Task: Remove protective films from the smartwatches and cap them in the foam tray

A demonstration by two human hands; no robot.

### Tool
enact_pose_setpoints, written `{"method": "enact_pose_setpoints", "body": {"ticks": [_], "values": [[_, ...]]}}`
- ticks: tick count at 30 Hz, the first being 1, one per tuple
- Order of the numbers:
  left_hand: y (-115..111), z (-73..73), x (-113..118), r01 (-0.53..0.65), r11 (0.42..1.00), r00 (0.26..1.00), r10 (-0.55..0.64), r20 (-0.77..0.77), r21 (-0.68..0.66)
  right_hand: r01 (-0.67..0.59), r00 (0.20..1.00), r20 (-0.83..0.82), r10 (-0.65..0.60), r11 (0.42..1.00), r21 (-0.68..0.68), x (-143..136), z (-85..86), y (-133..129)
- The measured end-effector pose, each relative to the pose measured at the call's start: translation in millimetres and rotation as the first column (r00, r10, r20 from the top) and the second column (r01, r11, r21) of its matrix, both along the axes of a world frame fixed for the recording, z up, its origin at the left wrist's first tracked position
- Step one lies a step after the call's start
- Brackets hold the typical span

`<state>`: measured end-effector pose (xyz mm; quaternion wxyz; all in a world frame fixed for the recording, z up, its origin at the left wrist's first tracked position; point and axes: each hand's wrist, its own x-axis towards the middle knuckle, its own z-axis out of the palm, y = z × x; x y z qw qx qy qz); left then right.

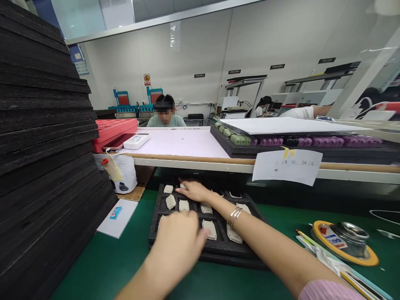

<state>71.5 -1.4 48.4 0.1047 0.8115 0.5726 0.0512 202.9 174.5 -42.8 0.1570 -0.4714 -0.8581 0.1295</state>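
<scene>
A black foam tray with square compartments lies on the green surface. In its compartments sit several off-white squarish pieces with small lugs, like watch cases, among them one watch case near the front. My right hand reaches across to the far row. Its thumb and fingers close around another watch case there. My left hand is over the tray's front left part, back of the hand toward me. It is blurred, and its fingertips are hidden, so what it holds, if anything, does not show.
A tall stack of black foam sheets rises at left. Above the tray runs a shelf edge with a hanging paper note. At right lie a yellow-rimmed round dispenser and pens. A person sits beyond the shelf.
</scene>
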Motion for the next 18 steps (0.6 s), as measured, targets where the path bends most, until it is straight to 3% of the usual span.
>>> {"method": "enact_pose_setpoints", "body": {"ticks": [4,8,13,18], "values": [[54.7,-23.3,-19.6,-0.193,0.981,0.981,0.193,-0.02,0.012,0.025,0.999,0.02,-0.025,1.0,0.005,18.4,-5.0,-16.0],[93.2,-49.5,-30.9,-0.309,0.95,0.951,0.308,-0.033,-0.036,0.135,0.984,0.118,-0.13,0.99,-0.032,46.2,13.1,-9.1],[99.4,-57.7,-34.0,-0.313,0.946,0.95,0.313,-0.013,-0.08,0.152,0.944,0.316,-0.091,0.973,-0.171,65.0,38.4,8.4],[92.0,-57.5,-29.9,-0.362,0.931,0.932,0.361,-0.028,-0.041,0.207,0.897,0.429,-0.103,0.957,-0.203,36.8,40.0,18.5]]}}
